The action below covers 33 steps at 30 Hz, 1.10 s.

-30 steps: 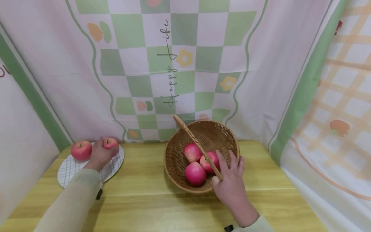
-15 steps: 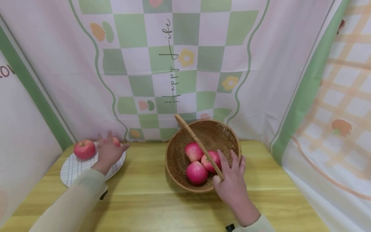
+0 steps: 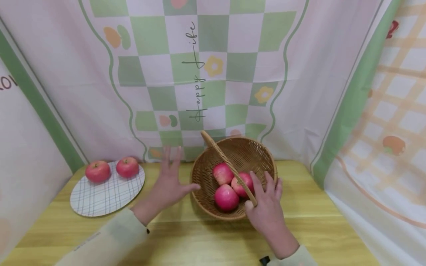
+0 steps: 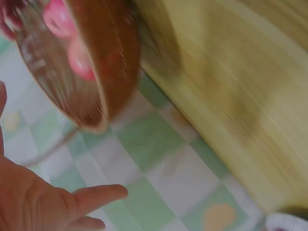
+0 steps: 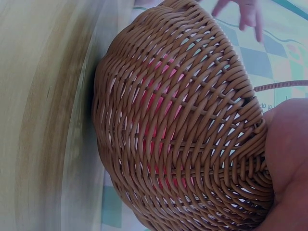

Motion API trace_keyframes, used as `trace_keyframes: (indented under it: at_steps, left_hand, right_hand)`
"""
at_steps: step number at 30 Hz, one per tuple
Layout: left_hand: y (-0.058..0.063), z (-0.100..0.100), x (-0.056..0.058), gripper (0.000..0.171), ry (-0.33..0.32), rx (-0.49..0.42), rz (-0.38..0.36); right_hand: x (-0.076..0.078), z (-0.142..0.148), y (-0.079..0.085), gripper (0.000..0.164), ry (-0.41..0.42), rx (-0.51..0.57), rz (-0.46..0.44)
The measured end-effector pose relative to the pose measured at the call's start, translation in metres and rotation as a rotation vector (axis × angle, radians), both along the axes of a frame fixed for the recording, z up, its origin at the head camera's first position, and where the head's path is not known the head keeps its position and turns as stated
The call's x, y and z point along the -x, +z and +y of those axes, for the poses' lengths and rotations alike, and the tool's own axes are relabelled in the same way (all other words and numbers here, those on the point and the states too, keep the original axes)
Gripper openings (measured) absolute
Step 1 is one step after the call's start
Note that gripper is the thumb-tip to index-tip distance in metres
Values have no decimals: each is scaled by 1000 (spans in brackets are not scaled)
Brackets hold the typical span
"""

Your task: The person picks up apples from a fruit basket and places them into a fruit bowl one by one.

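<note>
My left hand [image 3: 167,187] is spread open over the table, just left of the wicker basket [image 3: 198,199], and holds nothing. In the left wrist view, the same hand [image 4: 33,202] shows stretched fingers and the basket beyond it. My right hand [image 3: 266,212] holds the basket's near right rim beside the handle [image 3: 222,159], fingers reaching over into the bowl. From the right wrist, the woven side [image 5: 178,120] fills the view, with red showing through the gaps. Three apples, a rear one [image 3: 222,173], a right one [image 3: 242,184] and a front one [image 3: 226,198], lie together inside.
On the left, a white checked plate [image 3: 100,201] bears two apples, one left [image 3: 98,171] and one right [image 3: 127,167], at its back edge. The wooden table [image 3: 186,240] meets a hanging checkered cloth [image 3: 213,92] behind the basket.
The left hand has let go of the plate's right apple, which stays on the plate, and has moved right toward the basket with fingers spread. The right hand keeps its place on the basket.
</note>
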State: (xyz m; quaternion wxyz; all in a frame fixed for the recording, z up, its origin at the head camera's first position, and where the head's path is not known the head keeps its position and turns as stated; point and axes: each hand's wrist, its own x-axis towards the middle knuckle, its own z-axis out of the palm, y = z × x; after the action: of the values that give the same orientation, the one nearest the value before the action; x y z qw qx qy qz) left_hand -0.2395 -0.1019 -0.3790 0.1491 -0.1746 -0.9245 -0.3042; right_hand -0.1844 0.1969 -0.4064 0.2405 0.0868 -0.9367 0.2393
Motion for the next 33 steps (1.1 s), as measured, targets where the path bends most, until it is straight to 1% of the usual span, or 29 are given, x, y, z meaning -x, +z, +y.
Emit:
trace_keyframes:
  at_steps: [2, 5, 8, 10, 13, 16, 18, 20, 23, 26, 30, 33]
  left_hand:
    - [-3, 13, -3, 129, -44, -11, 14]
    - [-12, 29, -4, 129, -100, -34, 38]
    - [-20, 45, -3, 131, -135, -73, 50]
    - [-24, 54, -3, 132, -157, -87, 42]
    - [-27, 67, -5, 131, -197, -96, 5]
    - [-28, 76, -9, 130, -224, -110, -80]
    - [-29, 82, -11, 130, -227, -135, -140]
    - [-31, 86, -12, 129, -216, -159, -183]
    - [-36, 90, -11, 125, -219, -185, -214]
    - [-40, 93, -10, 118, -235, -173, -220]
    - [-41, 94, -8, 111, -252, -123, -210]
    - [-41, 95, -6, 106, -281, -81, -196]
  right_hand:
    - [1, 0, 0, 90, 3, -1, 7]
    - [1, 1, 0, 90, 5, -1, 18]
    - [2, 1, 1, 90, 8, -2, 27]
    - [1, 1, 1, 90, 8, -1, 20]
    - [1, 1, 0, 91, 10, -6, 10]
    - [0, 1, 0, 90, 12, -7, 1]
    - [-1, 1, 1, 90, 10, -6, -4]
    - [-2, 0, 1, 90, 7, -6, -13]
    - [-2, 0, 2, 91, 3, -9, -22]
    - [-2, -1, 2, 91, 4, -13, -31]
    - [-1, -1, 2, 90, 6, -14, -36]
    - [-1, -1, 2, 91, 6, -16, -32]
